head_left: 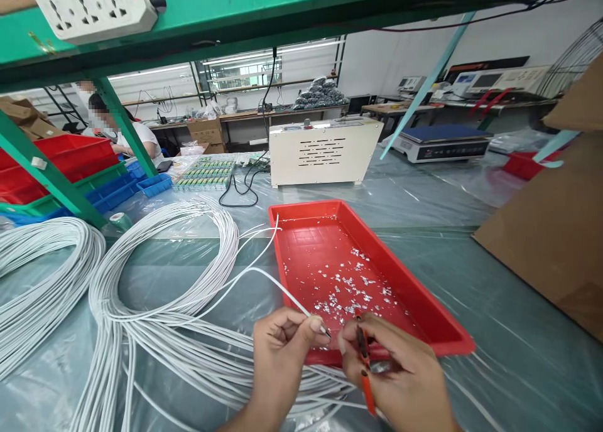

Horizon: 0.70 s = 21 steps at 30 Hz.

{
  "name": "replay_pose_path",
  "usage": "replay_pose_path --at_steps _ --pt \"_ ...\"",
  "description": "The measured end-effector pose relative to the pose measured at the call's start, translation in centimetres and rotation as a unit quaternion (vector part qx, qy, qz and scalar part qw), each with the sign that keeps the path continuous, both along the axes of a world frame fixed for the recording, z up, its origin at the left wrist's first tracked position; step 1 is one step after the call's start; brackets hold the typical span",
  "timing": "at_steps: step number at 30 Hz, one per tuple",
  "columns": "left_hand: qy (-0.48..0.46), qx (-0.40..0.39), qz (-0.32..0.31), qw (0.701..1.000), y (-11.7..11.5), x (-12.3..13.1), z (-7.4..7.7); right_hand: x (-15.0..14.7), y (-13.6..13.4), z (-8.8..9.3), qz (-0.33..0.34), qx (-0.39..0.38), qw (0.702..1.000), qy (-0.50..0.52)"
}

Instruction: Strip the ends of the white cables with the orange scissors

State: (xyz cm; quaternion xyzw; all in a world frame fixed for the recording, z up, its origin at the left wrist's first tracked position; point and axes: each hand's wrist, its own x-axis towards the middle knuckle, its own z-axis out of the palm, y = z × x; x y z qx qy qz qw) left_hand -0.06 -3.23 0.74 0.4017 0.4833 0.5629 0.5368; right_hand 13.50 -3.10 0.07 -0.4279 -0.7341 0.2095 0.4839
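My left hand (pixel 285 350) pinches a white cable (pixel 282 287) near its end between thumb and fingers. The stripped end (pixel 326 333) shows dark and points right, towards my right hand (pixel 400 369). That hand is closed around a small pair of pliers (pixel 367 391) with orange handles; its jaws are partly hidden by the fingers. Both hands are above the near edge of a red tray (pixel 306 243), which holds scattered silvery scraps (pixel 348 294). From my left hand the cable runs back to a large coil of white cables (pixel 164 313) on the left.
Another coil (pixel 47 275) lies far left. Behind the tray stand a beige metal box (pixel 325 152) and a weighing scale (pixel 438 143). A cardboard box (pixel 556 231) borders the right. Overhead, a green beam (pixel 211 17) carries a power strip (pixel 97 8). A person (pixel 141 137) sits at back left.
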Motion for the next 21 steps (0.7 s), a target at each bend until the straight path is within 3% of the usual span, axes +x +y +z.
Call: replay_pose_path --at_steps 4,8,10,14,18,21 --pt "-0.032 -0.010 -0.020 0.999 0.3 -0.2 0.0 1.3 1.4 0.2 -0.060 0.032 0.997 -0.035" --pt "-0.086 -0.032 -0.079 0.993 0.5 -0.4 0.1 2.4 2.6 -0.1 -0.123 0.003 0.986 -0.110" --pt "-0.112 -0.058 -0.116 0.985 0.5 -0.5 0.1 2.7 2.9 -0.1 -0.116 -0.016 0.987 -0.114" --pt "-0.164 -0.099 -0.190 0.963 0.6 -0.6 -0.2 2.6 2.7 0.2 0.018 -0.027 0.998 -0.061" --pt "-0.200 -0.137 -0.282 0.928 0.5 -0.7 -0.7 1.9 2.3 0.7 0.174 -0.065 0.982 -0.028" --pt "-0.211 -0.169 -0.332 0.904 0.3 -0.9 -0.5 1.3 2.0 0.9 0.215 -0.123 0.968 0.029"
